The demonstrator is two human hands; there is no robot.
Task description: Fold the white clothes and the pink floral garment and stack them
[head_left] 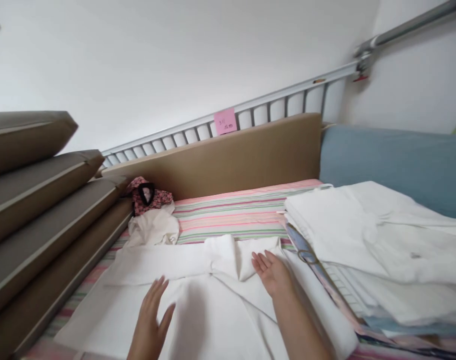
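In the head camera's view, a person's two bare hands work above a white garment [220, 305] spread across the near part of a bed [231, 215] made up with a striped sheet, beside the wall. The left hand [152, 310] hovers over the cloth near the bed's near edge, fingers straight and thumb held away from them, while the right hand [271, 272] reaches farther, palm partly upturned and fingers extended beside a folded flap of the garment; the two hands are well apart, and whether the right one touches the fabric cannot be told. A band of the garment lies doubled over along its far side, creased and bunched near the middle. Toward the bed's right edge sits a pile of white clothes [336, 215], loosely layered, with a blue cushion [385, 160] behind it at the far right corner. A brown panel [231, 160] lines the far edge below a metal railing [278, 107] bearing a pink note [225, 121]. Stacked cushions [51, 215] rise along the left edge, near a patterned cloth [160, 198] and a crumpled cream cloth [154, 227] at the far left corner
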